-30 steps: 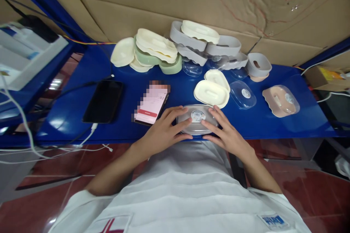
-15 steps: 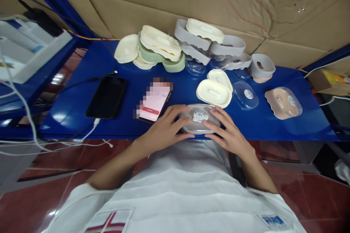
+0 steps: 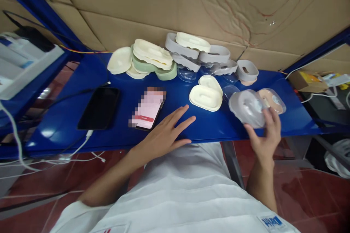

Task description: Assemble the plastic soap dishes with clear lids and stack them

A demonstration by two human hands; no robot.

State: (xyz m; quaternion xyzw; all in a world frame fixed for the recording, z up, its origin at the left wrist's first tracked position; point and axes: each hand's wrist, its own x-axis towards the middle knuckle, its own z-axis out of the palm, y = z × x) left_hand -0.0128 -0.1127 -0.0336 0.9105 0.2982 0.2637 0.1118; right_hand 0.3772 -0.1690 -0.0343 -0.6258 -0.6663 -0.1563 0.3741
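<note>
My right hand (image 3: pixel 266 134) grips the near right edge of a grey soap box with a clear lid (image 3: pixel 243 111), slightly blurred by motion. Just beyond it lies a beige soap box (image 3: pixel 270 100) under its own clear lid, partly hidden by my fingers. My left hand (image 3: pixel 169 129) rests over the front of the blue table (image 3: pixel 203 125), fingers spread, with nothing in it. Ahead of that hand sit two cream oval trays (image 3: pixel 206 97), one overlapping the other. A loose clear lid (image 3: pixel 229 91) shows partly behind the grey box.
Along the back stand piled cream trays (image 3: pixel 153 52), green boxes (image 3: pixel 166 72), grey boxes (image 3: pixel 214 54) and clear lids (image 3: pixel 187 74). A lit phone (image 3: pixel 149 107) and a dark phone (image 3: pixel 98 108) with a white cable (image 3: pixel 89 136) lie on the left. Cardboard (image 3: pixel 142 3) lines the back.
My right hand has carried the lidded grey soap box rightward, beside the beige one. My left hand has let go of it and stays near the front edge. The view has shifted slightly.
</note>
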